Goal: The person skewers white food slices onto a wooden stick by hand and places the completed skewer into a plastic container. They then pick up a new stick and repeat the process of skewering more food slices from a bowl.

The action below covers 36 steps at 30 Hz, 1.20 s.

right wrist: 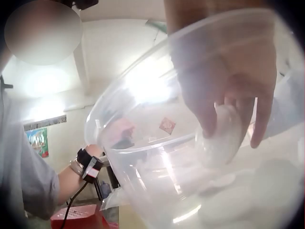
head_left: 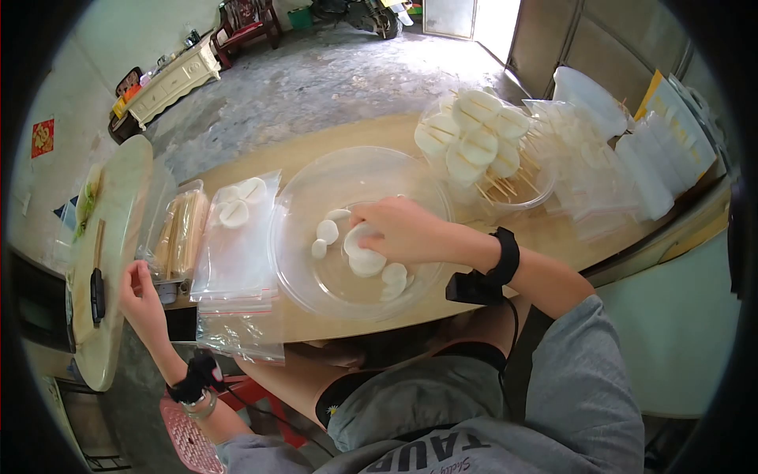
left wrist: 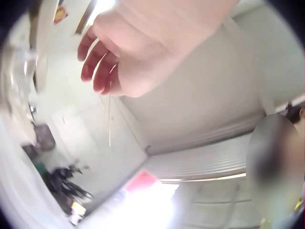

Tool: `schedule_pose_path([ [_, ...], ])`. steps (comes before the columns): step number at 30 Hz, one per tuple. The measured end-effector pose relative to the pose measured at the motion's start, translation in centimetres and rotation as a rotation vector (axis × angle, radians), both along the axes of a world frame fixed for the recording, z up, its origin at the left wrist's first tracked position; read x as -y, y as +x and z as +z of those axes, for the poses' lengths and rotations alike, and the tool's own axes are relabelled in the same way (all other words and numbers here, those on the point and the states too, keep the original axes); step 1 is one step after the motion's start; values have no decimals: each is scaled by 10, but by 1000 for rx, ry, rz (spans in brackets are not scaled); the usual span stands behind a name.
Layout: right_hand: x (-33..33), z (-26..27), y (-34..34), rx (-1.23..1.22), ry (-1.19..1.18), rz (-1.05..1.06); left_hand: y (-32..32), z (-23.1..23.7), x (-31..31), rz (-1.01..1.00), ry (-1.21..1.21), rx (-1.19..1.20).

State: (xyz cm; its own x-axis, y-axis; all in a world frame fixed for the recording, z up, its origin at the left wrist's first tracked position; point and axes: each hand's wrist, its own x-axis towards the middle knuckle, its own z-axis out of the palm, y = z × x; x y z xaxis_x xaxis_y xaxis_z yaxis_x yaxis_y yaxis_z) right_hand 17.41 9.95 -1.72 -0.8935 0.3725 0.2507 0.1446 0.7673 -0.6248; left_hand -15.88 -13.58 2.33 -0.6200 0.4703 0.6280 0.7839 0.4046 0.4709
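Inside the large clear bowl (head_left: 284, 261), my right hand (head_left: 403, 231) pinches white round slices (head_left: 364, 254) between thumb and fingers; more white slices (head_left: 395, 276) lie around it on the bottom. Through the bowl's wall in the right wrist view, the right hand (right wrist: 228, 81) grips a white slice (right wrist: 221, 138). My left hand (head_left: 144, 304) is raised at the table's left, beside the packet of sticks (head_left: 180, 233). Seen in the left wrist view, the left hand (left wrist: 138, 52) pinches a thin pale stick (left wrist: 110, 124) that hangs down from its curled fingertips.
Plastic bags (head_left: 237, 261) with a few white slices on top lie left of the bowl. At the right, skewered white slices (head_left: 478, 146) fill another clear bowl, beside more bags (head_left: 592, 182). A board (head_left: 118, 237) with a black-handled knife (head_left: 97, 296) stands far left.
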Motion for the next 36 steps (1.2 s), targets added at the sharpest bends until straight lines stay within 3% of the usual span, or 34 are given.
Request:
schedule_pose_path([
  [1, 1, 3, 0, 10, 5, 4, 15, 2, -6, -236, 190, 184],
  [3, 2, 16, 1, 5, -526, -150, 71, 10, -25, -486, 241, 535],
  [4, -2, 17, 1, 12, -515, -149, 95, 10, -33, -625, 288, 723],
  [6, -11, 17, 3, -98, -1026, -116, 130, 7, -45, -940, 354, 1202],
  [7, -14, 17, 3, -96, -1017, -120, 141, 2, -52, -1069, 386, 1440],
  [9, -20, 17, 5, -241, -1281, -136, 159, -5, -69, -1179, 380, 1697],
  [14, -22, 14, 14, -334, -1369, -167, 172, -9, -102, -1183, 487, 1964],
  [15, -20, 15, 15, -355, -1370, -162, 170, -11, -105, -1188, 489, 1967],
  [17, -20, 16, 13, -371, -1403, -170, 164, -16, -108, -1194, 426, 1730],
  [18, -19, 15, 11, -386, -1439, -173, 163, -18, -109, -1193, 426, 1733],
  [20, -23, 10, 7, -410, -1457, -144, 161, -21, -111, -1091, 319, 1439],
  [21, -24, 9, 5, -436, -1473, -113, 161, -21, -110, -1089, 320, 1439],
  [26, -22, 11, 4, -483, -1403, -209, 167, -25, -105, -1064, 36, 1042],
  [30, -22, 12, 6, -415, -1220, -220, 177, -25, -105, -941, -10, 948],
  [36, -15, 18, 1, -522, -1223, -293, 181, -23, -104, -908, 96, 901],
])
